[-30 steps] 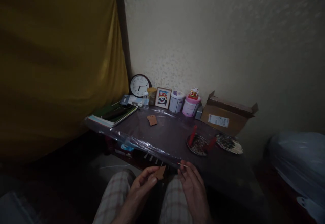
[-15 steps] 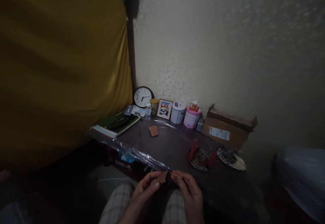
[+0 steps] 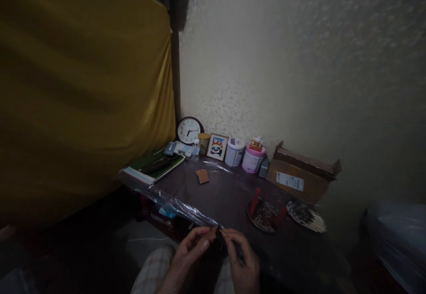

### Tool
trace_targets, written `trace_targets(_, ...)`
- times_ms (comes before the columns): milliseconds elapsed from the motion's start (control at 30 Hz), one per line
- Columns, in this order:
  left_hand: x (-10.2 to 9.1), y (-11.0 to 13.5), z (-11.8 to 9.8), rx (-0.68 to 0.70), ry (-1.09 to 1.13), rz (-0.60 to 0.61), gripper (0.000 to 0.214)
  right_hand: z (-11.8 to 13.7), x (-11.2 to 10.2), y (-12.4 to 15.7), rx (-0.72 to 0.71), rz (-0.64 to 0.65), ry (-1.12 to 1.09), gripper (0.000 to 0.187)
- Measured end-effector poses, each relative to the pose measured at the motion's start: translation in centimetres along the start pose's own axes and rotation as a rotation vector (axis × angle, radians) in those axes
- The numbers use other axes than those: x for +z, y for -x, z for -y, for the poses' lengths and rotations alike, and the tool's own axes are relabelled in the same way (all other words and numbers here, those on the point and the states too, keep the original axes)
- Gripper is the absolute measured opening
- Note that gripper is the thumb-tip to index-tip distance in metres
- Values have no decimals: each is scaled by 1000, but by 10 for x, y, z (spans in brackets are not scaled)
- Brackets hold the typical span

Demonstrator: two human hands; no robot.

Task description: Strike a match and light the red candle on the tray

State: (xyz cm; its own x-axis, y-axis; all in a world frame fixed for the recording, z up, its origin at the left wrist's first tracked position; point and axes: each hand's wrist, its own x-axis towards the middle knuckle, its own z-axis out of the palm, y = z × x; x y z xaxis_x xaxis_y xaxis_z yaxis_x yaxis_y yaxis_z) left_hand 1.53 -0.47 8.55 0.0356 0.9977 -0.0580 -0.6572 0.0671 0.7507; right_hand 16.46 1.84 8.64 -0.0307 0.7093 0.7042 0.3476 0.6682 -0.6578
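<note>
My left hand (image 3: 189, 249) pinches a small brown card piece (image 3: 211, 234) just over my lap, at the near edge of the dark table (image 3: 229, 192). Beside it my right hand (image 3: 241, 252) is closed on a thin pale stick (image 3: 223, 233). The stick's tip meets the edge of the card piece. Both hands hover above my checked trousers (image 3: 153, 269). A second brown card piece (image 3: 202, 176) lies flat on the table farther back.
Along the wall stand a clock (image 3: 189, 130), a framed panda picture (image 3: 217, 147), two tubs (image 3: 234, 152) and an open cardboard box (image 3: 301, 174). Books (image 3: 151, 167) lie at left. A round dish with red handles (image 3: 264, 207) and a bundle of sticks (image 3: 306, 216) sit at right. Yellow cloth (image 3: 76, 89) hangs left.
The view has tilted up and shifted, so the table sits lower in the frame. My hands have drawn together; the stick's tip has come in to touch the card piece.
</note>
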Motion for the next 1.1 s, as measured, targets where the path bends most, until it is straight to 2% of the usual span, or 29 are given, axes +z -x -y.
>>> trace_targets(233, -2, 0, -2, 2, -67, -41, 25, -6, 4, 3, -1, 33, 34, 13)
trace_targets(533, -9, -3, 2, 38, -130, -32, 29, -4, 5, 2, 10, 44, 20, 13)
trace_targets(733, -4, -2, -2, 14, -119, -68, 27, -7, 6, 1, -8, 27, 14, 13)
trace_targets(833, -2, -1, -3, 10, -95, -45, 26, -7, 6, 2, -15, 28, 14, 12)
trace_targets(1100, -6, -5, 0, 27, -72, -44, 22, -8, 5, 4, -1, 39, 35, 14)
